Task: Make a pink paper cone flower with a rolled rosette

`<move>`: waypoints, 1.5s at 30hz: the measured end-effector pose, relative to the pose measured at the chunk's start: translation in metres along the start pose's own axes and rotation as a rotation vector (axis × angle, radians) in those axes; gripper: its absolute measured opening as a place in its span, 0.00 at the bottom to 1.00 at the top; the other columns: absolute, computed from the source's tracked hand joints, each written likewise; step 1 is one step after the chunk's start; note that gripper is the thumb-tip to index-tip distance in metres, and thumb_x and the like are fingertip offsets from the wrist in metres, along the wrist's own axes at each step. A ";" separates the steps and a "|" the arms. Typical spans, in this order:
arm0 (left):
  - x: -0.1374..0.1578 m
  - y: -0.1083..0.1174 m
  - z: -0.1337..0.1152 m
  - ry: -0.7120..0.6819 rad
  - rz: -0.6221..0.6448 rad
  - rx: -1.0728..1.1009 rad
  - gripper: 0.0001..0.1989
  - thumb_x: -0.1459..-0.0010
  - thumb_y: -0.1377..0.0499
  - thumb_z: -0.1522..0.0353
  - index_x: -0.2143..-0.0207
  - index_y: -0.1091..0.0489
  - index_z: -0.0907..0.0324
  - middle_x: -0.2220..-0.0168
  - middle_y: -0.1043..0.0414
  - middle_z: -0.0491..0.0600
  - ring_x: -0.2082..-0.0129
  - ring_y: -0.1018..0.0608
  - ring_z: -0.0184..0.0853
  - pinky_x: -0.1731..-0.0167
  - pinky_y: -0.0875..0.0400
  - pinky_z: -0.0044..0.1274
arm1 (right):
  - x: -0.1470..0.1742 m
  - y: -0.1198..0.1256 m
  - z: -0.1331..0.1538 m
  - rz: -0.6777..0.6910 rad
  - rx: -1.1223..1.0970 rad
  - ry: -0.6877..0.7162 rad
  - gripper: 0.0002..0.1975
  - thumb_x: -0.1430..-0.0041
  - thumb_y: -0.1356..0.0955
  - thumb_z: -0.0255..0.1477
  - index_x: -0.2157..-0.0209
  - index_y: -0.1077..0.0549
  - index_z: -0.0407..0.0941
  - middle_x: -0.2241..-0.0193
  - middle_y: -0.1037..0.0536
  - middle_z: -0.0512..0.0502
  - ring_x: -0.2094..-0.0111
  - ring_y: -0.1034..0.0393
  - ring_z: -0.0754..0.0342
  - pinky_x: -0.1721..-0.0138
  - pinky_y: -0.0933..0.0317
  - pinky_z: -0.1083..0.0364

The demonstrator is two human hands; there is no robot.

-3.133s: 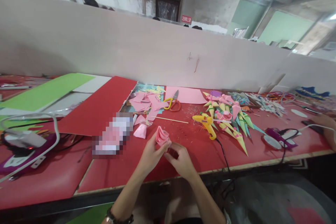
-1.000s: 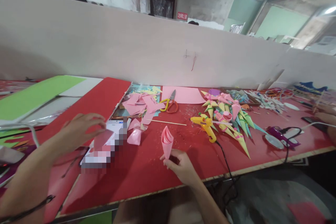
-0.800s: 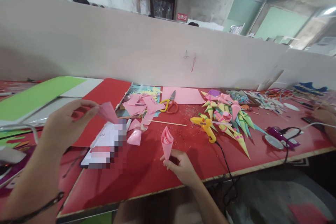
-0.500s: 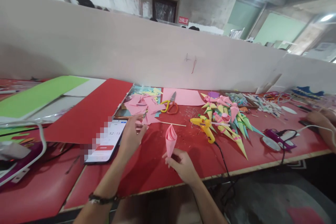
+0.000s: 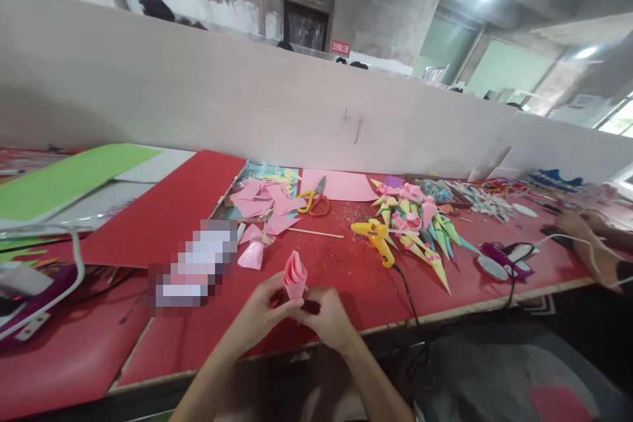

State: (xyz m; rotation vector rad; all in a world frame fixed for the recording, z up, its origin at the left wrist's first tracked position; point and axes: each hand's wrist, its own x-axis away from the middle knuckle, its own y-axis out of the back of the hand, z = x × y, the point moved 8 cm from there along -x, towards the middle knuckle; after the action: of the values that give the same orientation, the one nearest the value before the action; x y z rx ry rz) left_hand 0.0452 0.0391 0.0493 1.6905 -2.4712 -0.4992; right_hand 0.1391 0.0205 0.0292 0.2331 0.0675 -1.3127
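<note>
A pink paper cone with rolled, layered folds at its top stands upright between my hands, above the front of the red table. My left hand is closed around the cone's left side, thumb across its front. Closed at the cone's lower end, my right hand hides its tip together with the left fingers. Beyond them lie a small pink bag, a thin stick and pink paper scraps. A yellow glue gun rests to the right.
Scissors lie by a pink sheet. Finished paper cones are heaped at right. A phone, partly blurred out, and a red board lie at left. Another person's hand is at far right, near a purple device.
My left hand has come from beside the pink scraps to the cone and closed on it, uncovering the pink bag. My right hand has moved the cone left and a little nearer.
</note>
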 end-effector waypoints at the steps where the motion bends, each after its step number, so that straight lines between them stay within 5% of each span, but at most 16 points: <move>1: 0.000 -0.001 -0.001 -0.009 -0.007 -0.005 0.07 0.55 0.43 0.65 0.72 0.31 0.60 0.71 0.28 0.46 0.69 0.28 0.35 0.67 0.32 0.24 | 0.000 0.000 -0.001 -0.001 -0.004 -0.005 0.12 0.50 0.33 0.36 0.72 0.24 0.41 0.78 0.25 0.50 0.77 0.33 0.56 0.72 0.40 0.59; 12: 0.000 0.005 -0.005 -0.008 -0.106 -0.025 0.08 0.55 0.44 0.64 0.78 0.32 0.60 0.77 0.28 0.47 0.76 0.28 0.33 0.73 0.31 0.24 | 0.002 -0.003 -0.023 0.046 -0.177 -0.184 0.17 0.54 0.32 0.41 0.78 0.27 0.40 0.83 0.27 0.50 0.84 0.34 0.60 0.79 0.40 0.61; 23: -0.001 0.001 -0.002 -0.007 -0.050 -0.002 0.08 0.54 0.44 0.64 0.74 0.32 0.60 0.74 0.28 0.47 0.72 0.28 0.35 0.70 0.30 0.26 | 0.003 -0.003 -0.019 0.039 -0.036 -0.087 0.16 0.49 0.35 0.41 0.78 0.26 0.43 0.83 0.26 0.50 0.81 0.32 0.58 0.75 0.39 0.60; 28: -0.003 0.023 -0.002 -0.062 0.013 -0.012 0.24 0.53 0.42 0.64 0.51 0.39 0.53 0.53 0.34 0.51 0.67 0.27 0.34 0.65 0.29 0.27 | 0.002 -0.001 -0.027 -0.023 -0.125 -0.146 0.18 0.52 0.34 0.43 0.79 0.28 0.41 0.84 0.27 0.49 0.84 0.33 0.59 0.80 0.40 0.61; 30: -0.008 0.047 0.000 -0.081 -0.101 -0.145 0.26 0.52 0.43 0.63 0.49 0.42 0.52 0.47 0.41 0.53 0.64 0.27 0.34 0.63 0.29 0.28 | 0.002 -0.002 -0.030 -0.037 -0.151 -0.182 0.21 0.52 0.34 0.46 0.79 0.29 0.40 0.84 0.28 0.49 0.85 0.34 0.59 0.81 0.40 0.61; 33: -0.014 0.077 0.000 -0.099 -0.363 -0.490 0.25 0.50 0.45 0.61 0.49 0.41 0.58 0.51 0.39 0.58 0.57 0.30 0.41 0.57 0.34 0.34 | 0.001 -0.002 -0.032 -0.054 -0.147 -0.198 0.25 0.53 0.36 0.49 0.78 0.29 0.39 0.84 0.28 0.48 0.85 0.34 0.60 0.81 0.39 0.61; 36: -0.017 0.080 -0.005 -0.099 -0.559 -0.920 0.24 0.51 0.45 0.64 0.51 0.38 0.63 0.49 0.39 0.63 0.49 0.36 0.50 0.49 0.46 0.43 | 0.001 0.000 -0.032 -0.088 -0.113 -0.171 0.27 0.53 0.38 0.52 0.78 0.30 0.39 0.84 0.28 0.48 0.85 0.34 0.60 0.82 0.39 0.62; 39: -0.025 0.066 -0.005 -0.036 -0.573 -1.229 0.18 0.53 0.43 0.67 0.58 0.33 0.65 0.45 0.42 0.65 0.47 0.38 0.51 0.46 0.57 0.44 | 0.001 0.008 -0.031 -0.146 -0.027 -0.123 0.27 0.50 0.39 0.52 0.78 0.31 0.40 0.84 0.28 0.48 0.85 0.34 0.60 0.81 0.40 0.62; 45: -0.035 0.063 -0.001 0.079 -0.498 -1.412 0.11 0.52 0.44 0.66 0.65 0.31 0.62 0.53 0.32 0.62 0.54 0.32 0.49 0.54 0.46 0.40 | 0.002 0.029 -0.018 -0.206 0.304 -0.063 0.26 0.42 0.45 0.48 0.80 0.33 0.43 0.89 0.34 0.51 0.87 0.38 0.61 0.81 0.45 0.62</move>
State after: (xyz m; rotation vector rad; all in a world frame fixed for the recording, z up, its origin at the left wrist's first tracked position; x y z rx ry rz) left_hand 0.0028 0.0917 0.0743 1.4318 -0.9210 -1.6128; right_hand 0.1689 0.0295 0.0155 0.4523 -0.1663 -1.5331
